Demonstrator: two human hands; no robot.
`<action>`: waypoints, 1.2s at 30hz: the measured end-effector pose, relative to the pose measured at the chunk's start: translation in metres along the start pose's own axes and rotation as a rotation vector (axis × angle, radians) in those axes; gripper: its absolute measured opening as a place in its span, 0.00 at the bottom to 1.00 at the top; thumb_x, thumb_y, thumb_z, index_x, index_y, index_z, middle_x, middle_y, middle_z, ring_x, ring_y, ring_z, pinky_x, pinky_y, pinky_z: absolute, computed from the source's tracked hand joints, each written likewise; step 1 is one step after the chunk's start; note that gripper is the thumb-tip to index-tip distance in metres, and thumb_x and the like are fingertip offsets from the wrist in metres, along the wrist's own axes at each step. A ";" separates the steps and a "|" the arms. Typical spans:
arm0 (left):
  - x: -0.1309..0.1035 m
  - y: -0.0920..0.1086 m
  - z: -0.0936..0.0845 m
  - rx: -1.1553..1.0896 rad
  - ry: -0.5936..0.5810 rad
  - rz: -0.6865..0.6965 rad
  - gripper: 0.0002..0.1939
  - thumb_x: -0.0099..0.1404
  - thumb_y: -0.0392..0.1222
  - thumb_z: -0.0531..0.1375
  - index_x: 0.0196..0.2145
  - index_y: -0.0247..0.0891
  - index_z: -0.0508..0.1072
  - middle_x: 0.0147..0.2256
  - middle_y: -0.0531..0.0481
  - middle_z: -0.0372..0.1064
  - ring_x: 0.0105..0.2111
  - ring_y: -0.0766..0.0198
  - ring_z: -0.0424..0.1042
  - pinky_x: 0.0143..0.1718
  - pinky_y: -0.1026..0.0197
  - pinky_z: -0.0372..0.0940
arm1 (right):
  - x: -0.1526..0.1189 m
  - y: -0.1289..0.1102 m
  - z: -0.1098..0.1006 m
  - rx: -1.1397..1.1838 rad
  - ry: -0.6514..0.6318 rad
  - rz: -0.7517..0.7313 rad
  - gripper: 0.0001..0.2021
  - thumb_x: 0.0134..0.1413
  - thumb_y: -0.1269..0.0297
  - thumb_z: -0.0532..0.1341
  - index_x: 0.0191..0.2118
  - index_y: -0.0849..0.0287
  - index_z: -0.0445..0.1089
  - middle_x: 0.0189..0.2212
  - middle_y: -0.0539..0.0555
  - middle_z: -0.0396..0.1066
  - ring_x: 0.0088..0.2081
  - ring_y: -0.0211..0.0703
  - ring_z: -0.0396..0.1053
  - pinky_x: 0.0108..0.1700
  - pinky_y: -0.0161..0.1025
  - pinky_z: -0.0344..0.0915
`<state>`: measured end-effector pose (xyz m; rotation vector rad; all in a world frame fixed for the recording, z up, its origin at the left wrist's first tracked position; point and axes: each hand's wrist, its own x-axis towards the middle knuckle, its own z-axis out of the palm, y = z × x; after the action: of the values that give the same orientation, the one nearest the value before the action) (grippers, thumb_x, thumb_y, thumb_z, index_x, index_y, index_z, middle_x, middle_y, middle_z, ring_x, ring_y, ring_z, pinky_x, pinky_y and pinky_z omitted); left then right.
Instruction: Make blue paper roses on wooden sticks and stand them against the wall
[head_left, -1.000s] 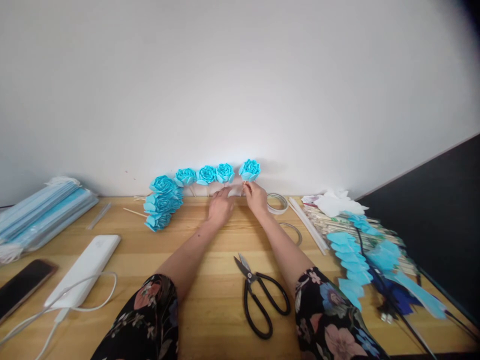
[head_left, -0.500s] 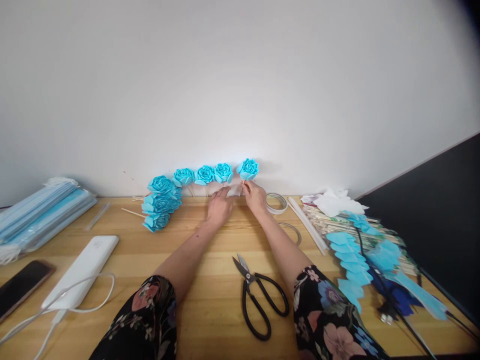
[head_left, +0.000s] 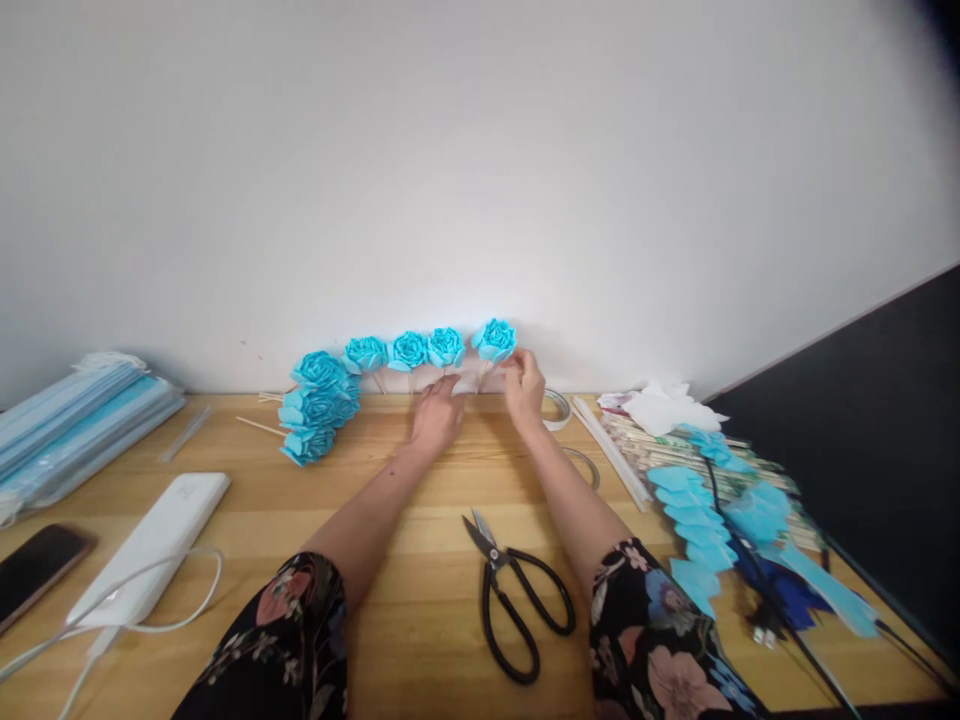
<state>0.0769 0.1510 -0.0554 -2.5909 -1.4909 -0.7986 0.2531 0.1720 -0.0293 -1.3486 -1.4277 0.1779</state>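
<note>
Blue paper flowers on thin sticks stand against the wall. One flower stands a little apart at the right of that row, its stick leaning. Just right of its stick is my right hand, fingers bent, close to the flower's underside; whether they touch it is unclear. My left hand lies low in front of another flower, its fingertips at a whitish strip by the wall; its grip is hidden. More flowers are piled at the left end of the row.
Black-handled scissors lie open in front. Tape rolls and white sticks are at the right, beside blue petals and cables. Packed masks, a power bank and a phone lie left.
My right hand has let go of the right flower's stick and moved slightly right. The flower stays by the wall. My left hand is nearly unmoved.
</note>
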 end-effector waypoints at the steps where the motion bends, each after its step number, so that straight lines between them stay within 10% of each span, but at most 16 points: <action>1: 0.000 0.000 0.000 -0.006 -0.002 0.000 0.14 0.66 0.31 0.56 0.42 0.35 0.81 0.62 0.36 0.66 0.61 0.46 0.66 0.60 0.43 0.64 | 0.004 -0.006 -0.005 0.020 0.039 -0.005 0.20 0.67 0.58 0.45 0.53 0.61 0.67 0.47 0.64 0.76 0.48 0.50 0.74 0.48 0.44 0.70; 10: 0.001 0.002 -0.005 -0.032 -0.040 -0.025 0.15 0.65 0.30 0.57 0.44 0.36 0.81 0.63 0.38 0.65 0.63 0.47 0.64 0.63 0.45 0.62 | 0.036 -0.038 -0.028 -0.128 -0.102 -0.420 0.34 0.58 0.53 0.65 0.66 0.56 0.59 0.57 0.63 0.67 0.58 0.57 0.65 0.61 0.55 0.63; 26: 0.002 0.004 -0.005 -0.038 -0.041 -0.032 0.13 0.69 0.33 0.56 0.42 0.35 0.81 0.62 0.38 0.66 0.62 0.47 0.65 0.62 0.46 0.62 | 0.043 -0.047 -0.017 -0.447 -0.205 -0.383 0.12 0.60 0.59 0.65 0.47 0.58 0.75 0.41 0.58 0.70 0.42 0.50 0.70 0.41 0.41 0.64; 36: 0.002 0.003 -0.001 -0.043 -0.025 -0.033 0.14 0.68 0.32 0.56 0.45 0.36 0.81 0.62 0.38 0.66 0.62 0.47 0.65 0.62 0.45 0.62 | 0.038 -0.052 -0.029 -0.180 -0.114 -0.279 0.21 0.66 0.50 0.57 0.57 0.55 0.70 0.50 0.59 0.74 0.50 0.50 0.72 0.51 0.44 0.68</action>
<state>0.0797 0.1505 -0.0525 -2.6224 -1.5440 -0.8136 0.2530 0.1683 0.0412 -1.2824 -1.7447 -0.0597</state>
